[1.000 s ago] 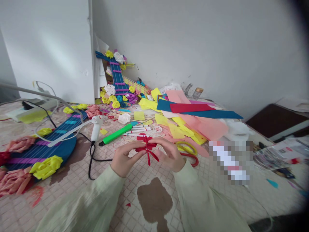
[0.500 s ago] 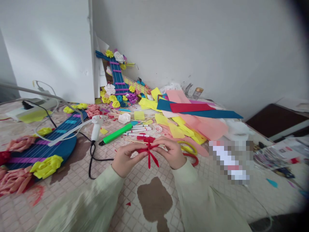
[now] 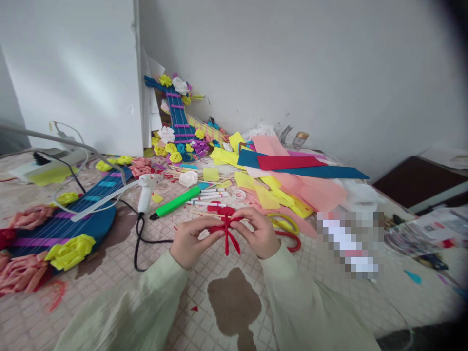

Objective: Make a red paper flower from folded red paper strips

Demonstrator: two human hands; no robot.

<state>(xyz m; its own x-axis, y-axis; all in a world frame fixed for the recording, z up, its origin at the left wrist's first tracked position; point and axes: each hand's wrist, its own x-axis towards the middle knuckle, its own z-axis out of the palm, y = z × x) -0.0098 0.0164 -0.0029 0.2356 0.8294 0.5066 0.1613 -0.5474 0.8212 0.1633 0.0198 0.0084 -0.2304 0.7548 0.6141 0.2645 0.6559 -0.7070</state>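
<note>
Between my two hands, above the middle of the table, is a red folded paper bow (image 3: 231,240) with two narrow tails hanging down. My left hand (image 3: 193,241) pinches its left loop between thumb and fingers. On the other side my right hand (image 3: 257,232) is closed on the right loop, fingertips near the centre knot. Parts of the loops are hidden by my fingers. Just behind my right hand lie scissors with yellow and red handles (image 3: 288,225). A green cutter (image 3: 177,203) and several white markers (image 3: 210,195) rest beyond my left hand.
A white glue gun (image 3: 145,199) with a black cord stands left, beside a blue paper guitar (image 3: 104,214) with paper flowers. Another decorated guitar (image 3: 179,117) leans at the back. Coloured crepe paper strips (image 3: 314,187) are heaped back right. A brown bare patch (image 3: 234,302) marks the tabletop's front.
Both hands stay almost where they were, still pinching the red bow. My right fingers have shifted very slightly on the right loop. Nothing else has visibly moved.
</note>
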